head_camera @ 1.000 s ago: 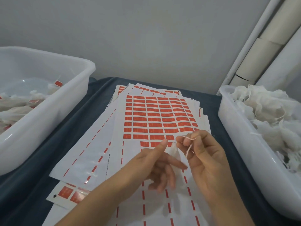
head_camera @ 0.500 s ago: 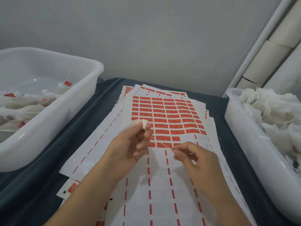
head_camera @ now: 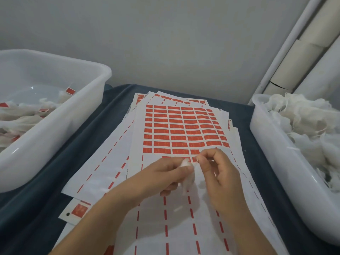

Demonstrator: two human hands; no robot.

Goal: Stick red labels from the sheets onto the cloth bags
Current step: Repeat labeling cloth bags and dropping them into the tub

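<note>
A stack of label sheets (head_camera: pixel 184 126) lies on the dark blue cloth, its top sheet carrying several rows of red labels at the far end. My left hand (head_camera: pixel 165 172) pinches a small white cloth bag (head_camera: pixel 186 168) just above the sheet's nearest label row. My right hand (head_camera: pixel 219 170) pinches the bag's thin drawstring right beside it, thumb and forefinger meeting the left fingertips. The bag hangs down between both hands.
A white tub (head_camera: pixel 55 126) at the left holds bags bearing red labels. Another white tub (head_camera: pixel 272 153) at the right is heaped with plain cloth bags (head_camera: pixel 303 122). Cardboard tubes (head_camera: pixel 301 52) lean in the right corner. The table's blue cover (head_camera: pixel 82 144) shows between tubs and sheets.
The hands, spread apart half a second ago with the string taut between them, have come together over the lowest label row; the bag now hangs between them.
</note>
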